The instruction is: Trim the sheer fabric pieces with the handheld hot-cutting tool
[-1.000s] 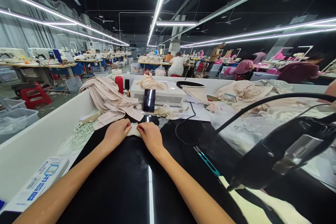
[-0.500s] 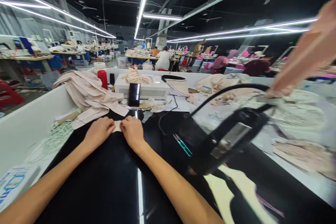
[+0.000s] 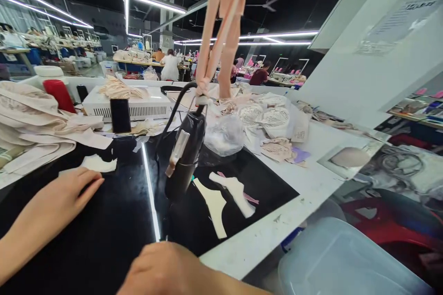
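Note:
My left hand point(image 3: 74, 192) lies over the glossy black tabletop point(image 3: 104, 226), thumb apart from the fingers, with nothing visible in it. Just beyond its fingertips is a cream fabric piece point(image 3: 99, 163), partly behind the hand. Low in the picture, my right hand point(image 3: 164, 267) is closed, its fingertips mostly hidden. A small dark tip shows at its top edge, but I cannot make out what it is. Between and beyond the hands hangs a black corded tool point(image 3: 185, 152) on peach fabric strips point(image 3: 223, 9). Two cut pieces, one pale yellow point(image 3: 212, 205) and one white point(image 3: 236, 192), lie to its right.
Beige fabric point(image 3: 41, 120) is heaped at the left beside a red thread cone point(image 3: 58, 96). A phone point(image 3: 120, 116) leans against a white vented box point(image 3: 148, 107). Plastic-bagged pieces point(image 3: 224, 133) lie behind the tool. At lower right stands a pale plastic bin point(image 3: 342, 258).
The view has swung right. My hands, earlier together on the small cream piece, are now apart: the left has let go, and the right has moved nearer me and right.

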`<control>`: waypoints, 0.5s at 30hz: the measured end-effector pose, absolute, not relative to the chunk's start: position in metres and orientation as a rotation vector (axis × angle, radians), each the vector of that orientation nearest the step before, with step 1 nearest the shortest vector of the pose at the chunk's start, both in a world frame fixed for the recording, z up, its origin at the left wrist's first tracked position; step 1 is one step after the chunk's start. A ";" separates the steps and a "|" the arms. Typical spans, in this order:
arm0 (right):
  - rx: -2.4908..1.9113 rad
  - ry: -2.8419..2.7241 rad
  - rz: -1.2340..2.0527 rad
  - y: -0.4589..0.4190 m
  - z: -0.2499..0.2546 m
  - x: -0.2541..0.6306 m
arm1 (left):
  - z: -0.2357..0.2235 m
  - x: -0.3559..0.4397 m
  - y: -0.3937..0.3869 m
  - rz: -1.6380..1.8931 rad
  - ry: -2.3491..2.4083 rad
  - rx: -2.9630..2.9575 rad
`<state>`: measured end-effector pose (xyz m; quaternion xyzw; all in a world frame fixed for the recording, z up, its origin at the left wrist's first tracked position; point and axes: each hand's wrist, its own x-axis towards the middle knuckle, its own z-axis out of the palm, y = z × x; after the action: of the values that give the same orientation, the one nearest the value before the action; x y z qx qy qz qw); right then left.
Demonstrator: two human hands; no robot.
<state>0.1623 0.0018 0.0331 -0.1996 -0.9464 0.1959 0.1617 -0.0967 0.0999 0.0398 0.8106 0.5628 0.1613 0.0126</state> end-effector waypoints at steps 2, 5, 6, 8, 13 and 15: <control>-0.810 -2.557 0.649 -0.008 0.038 0.202 | 0.033 -0.079 0.085 0.499 1.690 2.484; -1.248 -2.231 0.599 -0.014 0.049 0.256 | 0.026 -0.048 0.060 0.477 1.479 2.478; -1.342 -2.185 0.553 -0.015 0.051 0.271 | 0.025 -0.037 0.052 0.453 1.414 2.481; -1.490 -2.138 0.429 -0.015 0.051 0.293 | 0.026 -0.012 0.038 0.377 1.287 2.512; -1.562 -2.209 0.311 -0.013 0.033 0.310 | 0.026 0.044 0.020 0.334 1.035 2.629; -1.539 -2.265 0.245 -0.012 0.023 0.307 | 0.022 0.059 0.019 0.325 1.003 2.658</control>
<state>0.3074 -0.0118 0.0235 -0.5490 -0.8081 0.0874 0.1947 0.0587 0.0189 0.0223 0.9203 0.3473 0.1124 0.1408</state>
